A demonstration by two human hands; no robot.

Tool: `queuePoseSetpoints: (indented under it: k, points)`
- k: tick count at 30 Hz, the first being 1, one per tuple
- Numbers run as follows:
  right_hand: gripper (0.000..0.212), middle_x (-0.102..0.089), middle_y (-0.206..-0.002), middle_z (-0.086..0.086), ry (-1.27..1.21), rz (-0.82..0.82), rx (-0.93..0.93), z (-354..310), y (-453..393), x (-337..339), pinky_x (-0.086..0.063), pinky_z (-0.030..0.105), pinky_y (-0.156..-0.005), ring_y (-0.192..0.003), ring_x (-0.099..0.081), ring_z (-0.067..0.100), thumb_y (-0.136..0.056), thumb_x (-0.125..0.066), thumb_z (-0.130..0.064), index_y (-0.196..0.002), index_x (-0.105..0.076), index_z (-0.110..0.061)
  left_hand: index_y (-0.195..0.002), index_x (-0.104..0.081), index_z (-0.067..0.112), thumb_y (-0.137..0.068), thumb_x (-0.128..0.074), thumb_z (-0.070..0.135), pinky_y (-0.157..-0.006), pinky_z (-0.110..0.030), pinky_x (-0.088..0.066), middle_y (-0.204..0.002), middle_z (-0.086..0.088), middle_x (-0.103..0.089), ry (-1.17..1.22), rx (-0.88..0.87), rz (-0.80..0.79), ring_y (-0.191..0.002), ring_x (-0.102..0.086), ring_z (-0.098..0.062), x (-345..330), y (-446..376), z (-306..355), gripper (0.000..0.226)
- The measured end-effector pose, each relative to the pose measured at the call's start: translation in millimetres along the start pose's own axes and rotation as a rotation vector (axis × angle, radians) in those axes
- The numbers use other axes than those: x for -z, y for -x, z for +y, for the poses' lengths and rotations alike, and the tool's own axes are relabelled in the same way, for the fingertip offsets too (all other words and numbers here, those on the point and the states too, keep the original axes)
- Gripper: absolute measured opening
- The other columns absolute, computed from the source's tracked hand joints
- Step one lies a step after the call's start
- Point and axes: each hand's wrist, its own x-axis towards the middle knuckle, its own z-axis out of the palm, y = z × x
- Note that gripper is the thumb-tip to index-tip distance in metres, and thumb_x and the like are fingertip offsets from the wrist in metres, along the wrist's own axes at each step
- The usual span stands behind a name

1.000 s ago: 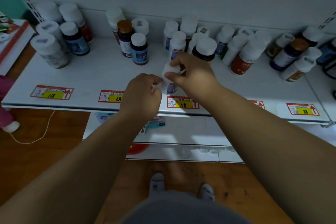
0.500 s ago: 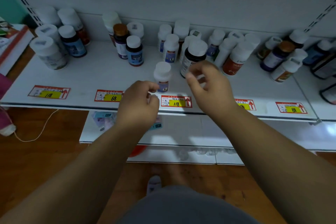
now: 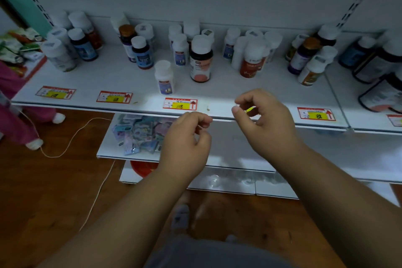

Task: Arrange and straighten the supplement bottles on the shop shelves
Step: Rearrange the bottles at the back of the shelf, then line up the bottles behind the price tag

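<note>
Both hands have let go and pulled back off the shelf (image 3: 228,91): left hand (image 3: 185,137) and right hand (image 3: 261,115) hover with fingers loosely curled, holding nothing, leaving the small white-capped supplement bottle (image 3: 164,78) upright alone near the front edge, apparently placed.

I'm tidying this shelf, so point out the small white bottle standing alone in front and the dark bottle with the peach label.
small white bottle (image 3: 164,77): head view, on its body.
dark bottle with the peach label (image 3: 200,65): head view, on its label.
</note>
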Motion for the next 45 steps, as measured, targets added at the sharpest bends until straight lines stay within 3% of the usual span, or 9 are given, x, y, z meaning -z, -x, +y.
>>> queuePoseSetpoints:
  k: [11,16,20,25,29,33,37,42,45]
  points:
    - [0.014,-0.057,-0.094,-0.013,0.037,0.250,-0.104,33.6,35.1,84.7,-0.045,0.012,-0.071,-0.084,-0.055,0.001,-0.087,-0.066,-0.026,-0.101,-0.062,-0.023,-0.098,-0.057,0.039,-0.082,-0.052,0.024,-0.073,-0.019,-0.045,-0.096,0.022,-0.059,0.081,-0.179,-0.173,-0.089,-0.055,-0.001,-75.1,-7.3,70.7,0.023]
    - [0.017,-0.061,-0.099,-0.009,0.078,0.362,-0.206,57.3,51.9,130.9,-0.051,0.030,-0.077,-0.087,-0.058,0.004,-0.087,-0.068,-0.025,-0.103,-0.062,-0.021,-0.096,-0.057,0.040,-0.082,-0.051,0.025,-0.068,-0.008,-0.037,-0.094,0.023,-0.059,0.122,-0.293,-0.263,-0.087,-0.055,0.002,-120.4,-22.6,113.3,0.021]
    - [0.018,-0.060,-0.102,-0.010,0.088,0.411,-0.245,84.3,60.9,171.5,-0.051,0.029,-0.076,-0.091,-0.058,0.004,-0.088,-0.067,-0.028,-0.104,-0.061,-0.024,-0.096,-0.057,0.039,-0.084,-0.054,0.021,-0.068,-0.008,-0.037,-0.093,0.021,-0.060,0.136,-0.350,-0.330,-0.086,-0.055,0.001,-156.4,-22.4,145.0,0.022]
    - [0.016,-0.060,-0.099,-0.013,0.108,0.414,-0.225,137.6,56.5,225.4,-0.051,0.025,-0.073,-0.088,-0.059,0.002,-0.088,-0.066,-0.030,-0.102,-0.060,-0.027,-0.099,-0.057,0.038,-0.086,-0.056,0.019,-0.065,-0.006,-0.038,-0.094,0.020,-0.060,0.134,-0.361,-0.334,-0.087,-0.054,0.002,-213.7,-24.5,186.6,0.023]
    - [0.016,-0.058,-0.096,-0.015,0.092,0.366,-0.177,186.0,48.4,285.1,-0.042,0.007,-0.069,-0.085,-0.058,0.001,-0.087,-0.068,-0.027,-0.098,-0.057,-0.032,-0.097,-0.055,0.043,-0.087,-0.055,0.021,-0.068,-0.018,-0.041,-0.094,0.018,-0.060,0.138,-0.334,-0.279,-0.088,-0.053,0.000,-270.6,-21.5,233.5,0.025]
    - [0.016,-0.059,-0.097,-0.013,0.109,0.354,-0.161,229.5,39.4,349.7,-0.047,0.016,-0.070,-0.085,-0.058,0.001,-0.087,-0.067,-0.030,-0.100,-0.058,-0.032,-0.099,-0.055,0.039,-0.085,-0.050,0.034,-0.069,-0.006,-0.037,-0.093,0.020,-0.057,0.138,-0.385,-0.224,-0.089,-0.052,0.004,-323.5,-29.7,289.3,0.016]
    - [0.014,-0.060,-0.091,-0.012,0.053,0.359,-0.183,263.3,27.8,391.9,-0.045,0.011,-0.067,-0.078,-0.057,0.000,-0.087,-0.067,-0.032,-0.099,-0.059,-0.032,-0.105,-0.057,0.035,-0.088,-0.053,0.023,-0.075,-0.026,-0.052,-0.097,0.019,-0.055,0.209,-0.388,-0.256,-0.090,-0.056,-0.001,-364.8,-48.0,328.0,0.021]
    - [0.011,-0.062,-0.082,-0.012,0.012,0.395,-0.257,296.9,1.9,429.0,-0.053,0.030,-0.070,-0.072,-0.062,0.008,-0.086,-0.067,-0.032,-0.095,-0.061,-0.030,-0.105,-0.055,0.039,-0.084,-0.052,0.027,-0.068,-0.014,-0.040,-0.094,0.020,-0.057,0.164,-0.444,-0.256,-0.085,-0.054,0.002,-403.4,-74.7,356.9,0.025]
    - [0.012,-0.064,-0.085,-0.011,0.064,0.394,-0.255,317.1,-20.2,448.0,-0.054,0.032,-0.068,-0.072,-0.065,0.014,-0.086,-0.067,-0.032,-0.096,-0.062,-0.028,-0.106,-0.056,0.035,-0.083,-0.053,0.024,-0.069,-0.017,-0.042,-0.094,0.017,-0.056,0.155,-0.466,-0.269,-0.083,-0.054,-0.001,-422.6,-90.0,369.8,0.026]
